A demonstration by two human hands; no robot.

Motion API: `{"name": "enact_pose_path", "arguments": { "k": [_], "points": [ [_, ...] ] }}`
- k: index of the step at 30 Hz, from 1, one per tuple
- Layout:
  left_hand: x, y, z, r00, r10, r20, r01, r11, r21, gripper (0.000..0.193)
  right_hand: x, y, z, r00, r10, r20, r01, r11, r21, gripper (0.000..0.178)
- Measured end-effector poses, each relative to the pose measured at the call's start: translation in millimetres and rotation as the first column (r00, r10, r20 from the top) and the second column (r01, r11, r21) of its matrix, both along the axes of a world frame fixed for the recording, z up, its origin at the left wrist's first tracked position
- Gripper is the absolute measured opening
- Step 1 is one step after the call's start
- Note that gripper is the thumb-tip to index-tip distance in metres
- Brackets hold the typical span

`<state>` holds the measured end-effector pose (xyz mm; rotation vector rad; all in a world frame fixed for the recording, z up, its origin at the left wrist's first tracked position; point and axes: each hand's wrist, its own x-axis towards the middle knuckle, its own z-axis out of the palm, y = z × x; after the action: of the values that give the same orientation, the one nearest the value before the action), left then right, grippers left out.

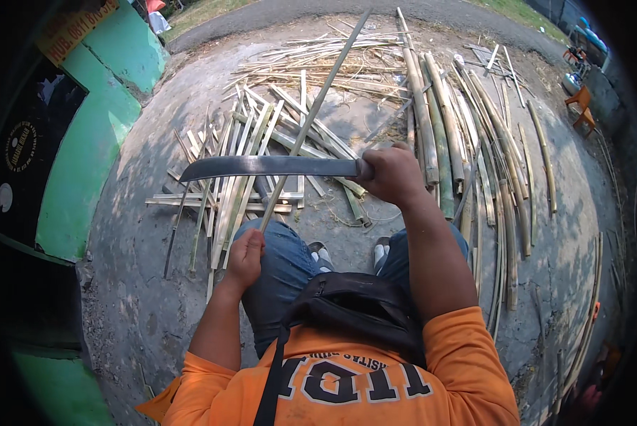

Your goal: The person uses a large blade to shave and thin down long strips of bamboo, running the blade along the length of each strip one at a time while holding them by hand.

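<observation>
In my right hand (393, 174) is the handle of a machete (268, 166), its long blade pointing left with a curved tip. My left hand (245, 257) is closed round the lower end of a long, thin bamboo strip (318, 106), which slants up and away to the right. The blade crosses this strip above my left fist; whether the two touch I cannot tell. Beyond and below the blade lies a criss-cross pile of split bamboo strips (251, 142). My left fist is close to my left knee.
Whole bamboo poles (439, 135) lie lengthwise on the concrete ahead to the right. Farther off is a spread of pale split bamboo (318, 64). A green wall (95, 135) stands at the left. An orange chair (581, 106) is at the far right. A black bag (354, 302) hangs at my waist.
</observation>
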<state>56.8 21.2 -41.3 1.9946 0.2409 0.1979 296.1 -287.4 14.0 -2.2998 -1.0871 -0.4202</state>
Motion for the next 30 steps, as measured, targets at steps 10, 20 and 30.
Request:
{"name": "enact_pose_path", "arguments": {
  "k": [10, 20, 30],
  "points": [
    [2.9, -0.3, -0.9, 1.000, 0.008, -0.022, -0.009, 1.000, -0.018, 0.045, -9.0, 9.5, 4.1, 0.950, -0.154, -0.272, 0.175, 0.983, 0.057, 0.041],
    [-1.1, -17.2, 20.0, 0.994, -0.081, 0.079, 0.055, 0.956, 0.287, 0.042, 15.5, -7.5, -3.1, 0.977, -0.118, -0.176, 0.135, 0.987, 0.091, 0.026],
    [0.5, -24.5, 27.9, 0.994, -0.092, 0.052, 0.072, 0.949, 0.307, 0.039, -25.8, 16.1, 14.1, 0.994, 0.094, -0.055, -0.099, 0.989, -0.110, 0.016]
  ]
}}
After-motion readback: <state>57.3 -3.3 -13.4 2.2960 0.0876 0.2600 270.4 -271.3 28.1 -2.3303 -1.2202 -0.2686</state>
